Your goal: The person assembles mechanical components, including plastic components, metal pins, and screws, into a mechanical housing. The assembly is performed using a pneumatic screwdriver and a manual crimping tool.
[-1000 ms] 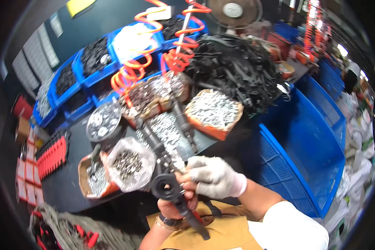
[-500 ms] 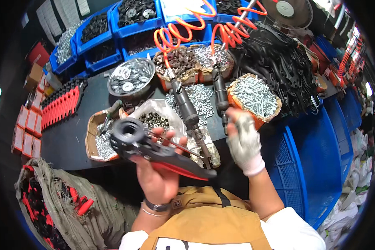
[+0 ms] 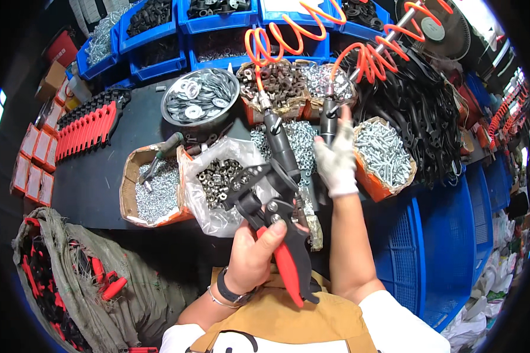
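Observation:
My left hand is closed round a black and red plier-like hand tool, its thumb near a silver bolt at the pivot. The tool's wide round black end points up, and its red handle points down toward my apron. My right hand, in a white glove with bare fingertips, is at the right air screwdriver, which hangs on an orange coiled hose. Its fingers stretch upward beside the driver, thumb apart; the driver's lower part is hidden behind the hand. A second air screwdriver hangs to the left, partly behind the tool.
Around the hands are a bag of nuts, a box of small screws, a box of bolts and a bowl of washers. Blue bins line the back. Blue crates stand right, a sack lower left.
My left hand has turned the tool from lying sideways to round end up, handles down. My right hand has moved up to the right air screwdriver. The view has shifted slightly.

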Demonstrator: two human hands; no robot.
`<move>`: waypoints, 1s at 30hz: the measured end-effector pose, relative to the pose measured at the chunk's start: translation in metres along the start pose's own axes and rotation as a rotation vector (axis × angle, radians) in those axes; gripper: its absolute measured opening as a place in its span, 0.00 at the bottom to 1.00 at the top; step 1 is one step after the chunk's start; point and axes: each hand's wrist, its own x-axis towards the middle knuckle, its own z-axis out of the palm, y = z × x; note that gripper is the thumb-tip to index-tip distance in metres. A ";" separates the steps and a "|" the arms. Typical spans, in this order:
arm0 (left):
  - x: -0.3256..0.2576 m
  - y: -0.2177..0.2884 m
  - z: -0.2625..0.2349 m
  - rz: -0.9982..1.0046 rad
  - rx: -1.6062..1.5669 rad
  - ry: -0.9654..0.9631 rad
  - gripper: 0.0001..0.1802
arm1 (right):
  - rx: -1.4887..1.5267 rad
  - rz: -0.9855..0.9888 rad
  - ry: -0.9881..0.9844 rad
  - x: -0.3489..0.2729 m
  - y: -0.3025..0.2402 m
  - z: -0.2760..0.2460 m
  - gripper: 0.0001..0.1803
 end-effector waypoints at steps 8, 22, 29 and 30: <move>0.005 -0.001 0.006 0.170 0.937 -0.018 0.22 | 1.862 -0.008 -0.508 -0.019 -0.071 -0.137 0.45; -0.022 -0.021 0.027 0.247 1.024 -0.073 0.23 | 1.297 -0.693 -0.266 -0.071 -0.080 -0.162 0.32; -0.022 -0.021 0.031 0.192 0.915 -0.094 0.21 | 1.002 -0.644 0.018 -0.086 -0.091 -0.170 0.34; -0.022 -0.021 0.029 0.192 0.914 -0.096 0.21 | 1.030 -0.694 0.013 -0.085 -0.092 -0.175 0.35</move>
